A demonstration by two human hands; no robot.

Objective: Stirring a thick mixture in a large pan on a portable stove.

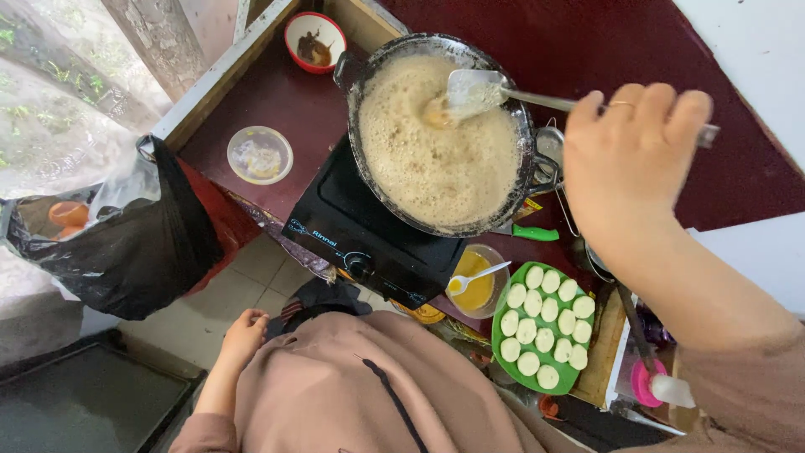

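Where the right hand (633, 147) grips it, the metal skimmer (537, 99) lies nearly level, its long axis running across the view: the handle end juts out past the fingers at the right, and the flat blade points left, slightly upward in the frame, resting in the foam. The fingers are curled tightly round the handle, knuckles toward the camera, a ring on one finger. The left hand (245, 334) hangs low beside the person's body, well apart from the cooking, fingers loosely bent and holding nothing.

The blade sits in a dark wok (366, 71) filled almost to the rim with pale, frothing liquid; a small golden piece shows just beside the blade. The wok stands on a black single-burner stove (352, 231) on the dark red worktop (285, 109).

Containers noted:
- A green tray (501, 340) near the person, carrying rows of pale round dough pieces.
- A clear cup (495, 256) of yellow liquid with a white spoon in it, just beside the tray.
- A red-rimmed bowl (293, 25) with dark brown residue, beyond the wok.
- A clear plastic tub (260, 155) holding pale scraps, left of the stove.
- A black plastic bag (134, 243) at the worktop's corner; contents cannot be determined.
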